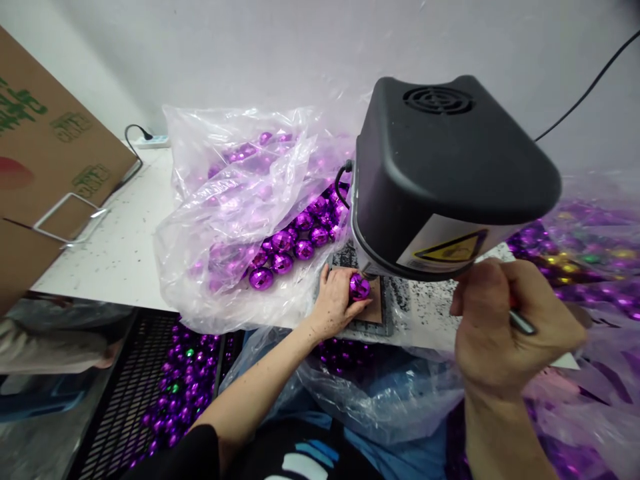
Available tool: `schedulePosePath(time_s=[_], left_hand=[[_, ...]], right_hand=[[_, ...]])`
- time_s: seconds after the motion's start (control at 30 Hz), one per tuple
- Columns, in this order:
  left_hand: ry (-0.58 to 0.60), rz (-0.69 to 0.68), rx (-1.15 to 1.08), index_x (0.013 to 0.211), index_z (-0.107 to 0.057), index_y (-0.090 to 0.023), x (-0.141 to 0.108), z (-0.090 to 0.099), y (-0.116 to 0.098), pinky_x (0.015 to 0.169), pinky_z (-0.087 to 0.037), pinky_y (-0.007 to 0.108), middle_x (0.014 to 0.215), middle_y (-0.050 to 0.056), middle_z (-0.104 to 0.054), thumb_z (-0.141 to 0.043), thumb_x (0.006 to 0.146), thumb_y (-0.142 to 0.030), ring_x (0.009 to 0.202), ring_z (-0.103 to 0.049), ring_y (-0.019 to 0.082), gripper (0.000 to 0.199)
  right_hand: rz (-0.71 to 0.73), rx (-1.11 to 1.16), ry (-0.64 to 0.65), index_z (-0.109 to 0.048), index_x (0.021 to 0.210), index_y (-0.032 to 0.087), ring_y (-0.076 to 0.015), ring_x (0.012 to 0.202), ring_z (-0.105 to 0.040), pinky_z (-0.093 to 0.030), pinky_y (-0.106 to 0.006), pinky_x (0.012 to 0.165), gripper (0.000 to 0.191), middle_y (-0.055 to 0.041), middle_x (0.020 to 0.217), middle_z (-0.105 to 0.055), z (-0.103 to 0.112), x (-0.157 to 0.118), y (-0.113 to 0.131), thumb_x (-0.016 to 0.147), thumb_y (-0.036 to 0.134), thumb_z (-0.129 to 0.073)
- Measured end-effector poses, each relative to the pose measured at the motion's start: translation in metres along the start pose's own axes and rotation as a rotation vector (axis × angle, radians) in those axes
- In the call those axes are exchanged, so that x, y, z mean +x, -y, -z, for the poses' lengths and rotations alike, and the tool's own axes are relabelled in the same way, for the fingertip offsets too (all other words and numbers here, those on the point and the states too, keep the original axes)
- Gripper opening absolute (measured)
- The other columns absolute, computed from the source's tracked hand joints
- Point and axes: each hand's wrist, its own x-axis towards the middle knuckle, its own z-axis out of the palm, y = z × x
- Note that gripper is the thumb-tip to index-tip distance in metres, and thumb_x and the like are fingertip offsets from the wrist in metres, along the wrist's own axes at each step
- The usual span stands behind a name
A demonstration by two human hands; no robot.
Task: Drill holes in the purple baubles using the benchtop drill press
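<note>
My left hand is closed on a shiny purple faceted ball, holding it low under the front of a black machine. Below the ball lies a small dark mat with a brown pad. At the machine's front right, my right hand makes a fist around a rod with a red part and a metal end; most of that rod is hidden by the fingers. The hand hides where the rod leads. A yellow warning label shows on the machine's front.
An opened clear plastic bag of purple balls lies left of the machine. A cardboard box stands far left, above a black crate of purple and green balls. More bagged balls are at right. Dark flecks dot the white table.
</note>
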Motion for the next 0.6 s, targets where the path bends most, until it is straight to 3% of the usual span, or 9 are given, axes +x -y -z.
schedulePosePath(time_s=[0.2, 0.37, 0.6], left_hand=[[0.01, 0.019, -0.008, 0.13, -0.044, -0.02, 0.0, 0.0, -0.001, 0.119, -0.021, 0.055, 0.13, 0.013, -0.057, -0.065, 0.089, -0.041, 0.129, -0.048, 0.031, 0.051], [0.006, 0.011, -0.004, 0.13, -0.043, -0.019, 0.0, 0.0, -0.001, 0.119, -0.021, 0.055, 0.13, 0.014, -0.058, -0.063, 0.09, -0.043, 0.128, -0.049, 0.03, 0.051], [-0.005, -0.003, 0.028, 0.129, -0.044, -0.017, -0.001, 0.0, -0.001, 0.119, -0.024, 0.053, 0.132, 0.014, -0.057, -0.064, 0.089, -0.042, 0.129, -0.049, 0.029, 0.051]], right_hand=[[0.038, 0.03, -0.057, -0.058, 0.071, 0.022, -0.0096, 0.05, -0.044, -0.032, -0.031, 0.051, 0.017, 0.0026, 0.056, -0.048, -0.006, -0.011, -0.008, 0.086, 0.029, -0.056], [0.146, 0.083, -0.181, -0.064, 0.078, 0.024, -0.0147, 0.057, -0.056, -0.044, -0.034, 0.059, 0.009, 0.0024, 0.053, -0.047, -0.017, -0.019, -0.027, 0.083, 0.025, -0.057], [0.266, 0.153, -0.314, -0.062, 0.072, 0.015, -0.0097, 0.05, -0.051, -0.042, -0.027, 0.055, 0.013, 0.0035, 0.051, -0.041, -0.031, -0.025, -0.046, 0.083, 0.021, -0.057]])
